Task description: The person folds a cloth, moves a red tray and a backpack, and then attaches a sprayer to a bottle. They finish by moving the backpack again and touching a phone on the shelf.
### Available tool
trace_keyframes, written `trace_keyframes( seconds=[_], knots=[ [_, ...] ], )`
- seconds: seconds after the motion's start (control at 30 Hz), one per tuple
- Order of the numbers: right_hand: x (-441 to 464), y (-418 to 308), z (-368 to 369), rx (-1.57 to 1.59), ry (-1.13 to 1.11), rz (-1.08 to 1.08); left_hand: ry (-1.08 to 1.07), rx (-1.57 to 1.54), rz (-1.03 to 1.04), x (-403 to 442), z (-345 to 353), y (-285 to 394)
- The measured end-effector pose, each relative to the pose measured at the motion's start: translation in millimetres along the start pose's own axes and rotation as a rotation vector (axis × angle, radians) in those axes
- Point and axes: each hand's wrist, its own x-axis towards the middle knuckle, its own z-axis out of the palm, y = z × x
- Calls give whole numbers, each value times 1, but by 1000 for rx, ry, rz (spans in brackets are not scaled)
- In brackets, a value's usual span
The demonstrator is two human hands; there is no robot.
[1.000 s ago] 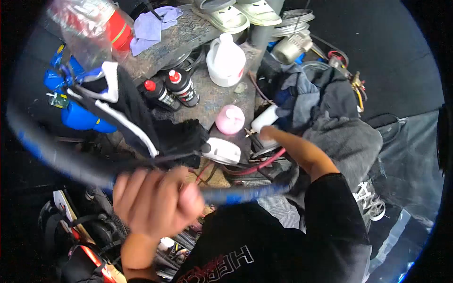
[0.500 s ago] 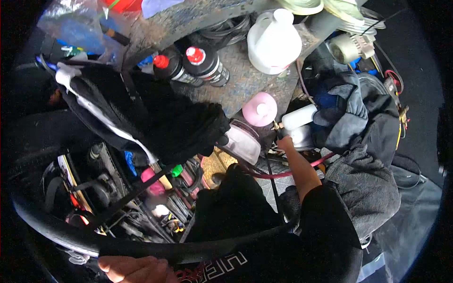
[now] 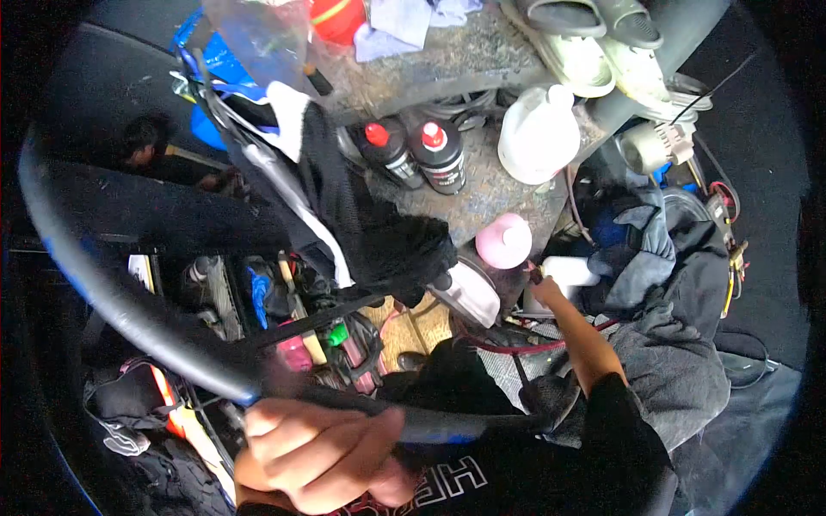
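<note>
My left hand (image 3: 323, 451) is close to the camera at the bottom, its fingers curled around a long, glossy black curved bar (image 3: 138, 301) that sweeps across the lower left. My right hand (image 3: 548, 292) reaches forward at the right of centre. Its fingers are closed on the dark end of what looks like a spray gun with a white cylindrical cup (image 3: 572, 271); the grip itself is partly hidden. Just beyond that hand stands a pink bottle (image 3: 503, 241). A red hose (image 3: 533, 347) runs below the right forearm.
On a worn metal step stand two black bottles with red caps (image 3: 443, 159) and a white jug (image 3: 538, 138). Black cloth (image 3: 379, 249) hangs left of centre above bins of tools (image 3: 301, 344). Grey towels (image 3: 671, 353) lie at right. Another person (image 3: 151, 142) shows at far left.
My left hand has risen and moved right, and the curved bar has swung higher at the left. The surroundings sit lower and further right as the view tilts. My right hand stays beside the white cup.
</note>
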Motion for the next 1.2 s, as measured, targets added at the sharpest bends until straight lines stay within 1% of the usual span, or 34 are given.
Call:
trace_keyframes(
  seconds=[0.03,0.07,0.1,0.13,0.17,0.2,0.27,0.3,0.33,0.37,0.4,0.43,0.47,0.53,0.57,0.6,0.63,0.67,0.73,0.8,0.83,0.93,1.0,1.03,1.13,1.2],
  knots=[
    [-22,-8,-45,-37,-132,-51,-68,-227,161,5,-6,-14],
    [-45,-22,-83,-24,-169,-31,-117,-199,117,10,-12,-10],
    [-70,-37,-122,-12,-204,-11,-85,-219,117,10,-9,-10],
    [-82,-47,-143,58,-141,78,-51,-238,114,10,-5,-11],
    [-90,-44,-152,192,135,-48,-55,-228,120,13,-6,-11],
    [-105,-64,-186,107,192,-37,-59,-221,127,15,-7,-10],
    [-75,-50,-219,307,235,109,-12,-229,126,13,-5,-10],
    [-15,1,-213,147,525,13,8,-227,134,12,-3,-11],
    [-91,-56,-267,83,471,-12,23,-230,145,10,0,-12],
    [-134,-89,-302,22,454,40,43,-227,138,11,2,-10],
    [-161,-109,-330,28,416,109,-2,-218,136,14,-3,-8],
    [-178,-115,-342,-14,606,44,20,-217,152,15,-3,-8],
    [-203,-131,-360,-14,634,85,40,-214,163,14,0,-9],
    [-241,-143,-386,-78,682,24,70,-225,171,14,2,-9],
    [-276,-162,-397,-68,683,-11,69,-231,172,13,2,-10],
    [-309,-179,-405,-59,678,-50,65,-232,168,13,1,-10],
    [-323,-178,-406,-32,736,-209,68,-244,169,13,1,-11],
    [-344,-190,-407,66,728,-299,68,-257,171,12,1,-12],
    [-372,-216,-412,157,587,-294,65,-281,178,11,1,-13],
    [-363,-231,-400,334,515,-317,73,-282,185,12,1,-14],
    [-356,-242,-393,356,529,-299,78,-281,190,12,1,-14],
    [-311,-261,-360,451,582,-468,84,-277,189,12,1,-13],
    [-300,-280,-346,357,666,-524,110,-277,168,10,4,-13],
    [-301,-289,-344,337,669,-534,126,-272,159,10,6,-13],
    [-346,-315,-375,277,613,-499,136,-244,118,10,4,-8],
    [-373,-332,-403,322,703,-535,156,-256,111,10,5,-8]
  ],
)
